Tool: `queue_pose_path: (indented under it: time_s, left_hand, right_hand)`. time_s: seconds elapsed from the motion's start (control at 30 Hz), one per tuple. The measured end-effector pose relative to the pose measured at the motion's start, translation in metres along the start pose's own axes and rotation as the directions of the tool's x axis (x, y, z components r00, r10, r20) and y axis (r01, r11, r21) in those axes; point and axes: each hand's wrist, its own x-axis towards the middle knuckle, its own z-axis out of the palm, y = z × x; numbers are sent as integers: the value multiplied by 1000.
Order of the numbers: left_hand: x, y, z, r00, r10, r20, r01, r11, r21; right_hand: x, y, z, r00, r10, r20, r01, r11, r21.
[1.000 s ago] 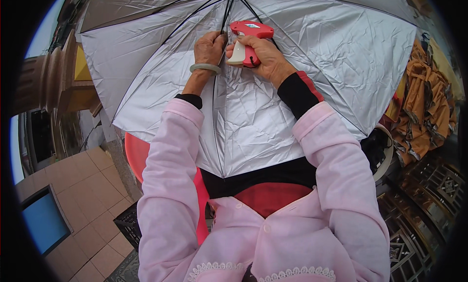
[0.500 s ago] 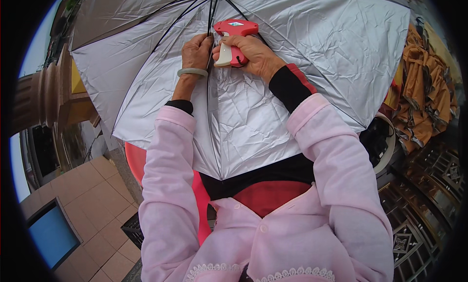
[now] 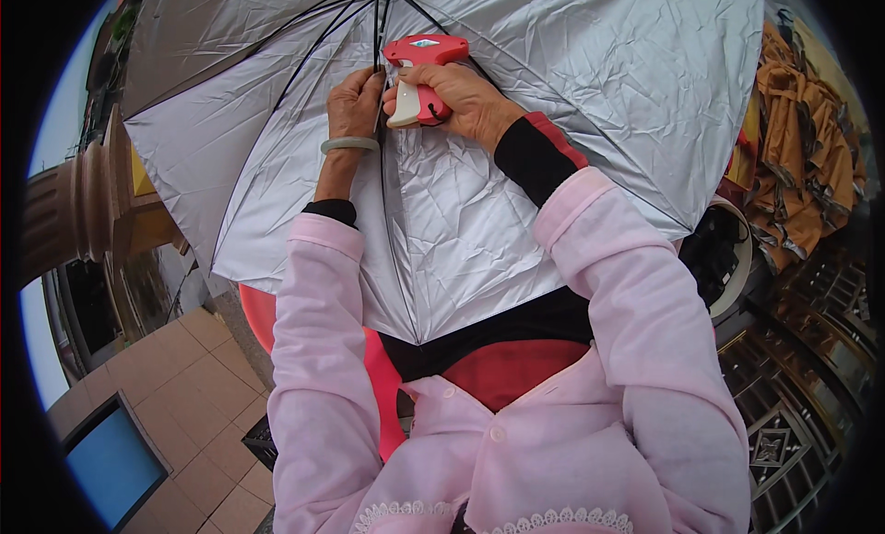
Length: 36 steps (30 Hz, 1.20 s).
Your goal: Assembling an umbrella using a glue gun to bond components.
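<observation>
An open umbrella with a silver inner lining (image 3: 479, 193) and black ribs fills the upper half of the view. My right hand (image 3: 461, 100) grips a red tagging gun (image 3: 424, 64) with a white trigger, its nose pressed near the ribs at the top. My left hand (image 3: 353, 100), with a pale green bangle at the wrist, pinches a black rib and the fabric right beside the gun. Both arms wear pink sleeves over black cuffs.
A red plastic chair (image 3: 383, 386) shows below the umbrella edge. Tan floor tiles (image 3: 184, 396) and a blue panel (image 3: 115, 460) lie lower left. Orange cloth (image 3: 802, 156) hangs at the right above a dark ornate metal gate (image 3: 793, 414).
Both hands and the tagging gun have shifted slightly left and up in view, staying together on the same rib. The grip on gun and rib is unchanged.
</observation>
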Motion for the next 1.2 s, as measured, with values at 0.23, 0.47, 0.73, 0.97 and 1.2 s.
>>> queue_pose_path:
  time_s: [0.23,0.47,0.73,0.97,1.2]
  left_hand:
    - [0,-5,3,1000,4,-2,-4,1000,1]
    - [-3,-5,3,999,46,-5,-46,995,93]
    - [-8,-15,-3,986,148,-72,-130,970,206]
    - [-3,-14,-27,968,201,148,-243,896,372]
    - [10,-11,-9,882,469,-47,-171,410,896]
  right_hand:
    - [7,-2,-2,999,25,28,-24,1000,-13]
    - [8,-6,3,998,37,-45,-45,980,-195]
    - [-19,-20,-5,998,58,-16,-60,934,-353]
    - [-43,-58,-31,991,-124,57,137,907,-398]
    - [-44,-11,-71,984,-161,-77,101,856,-508]
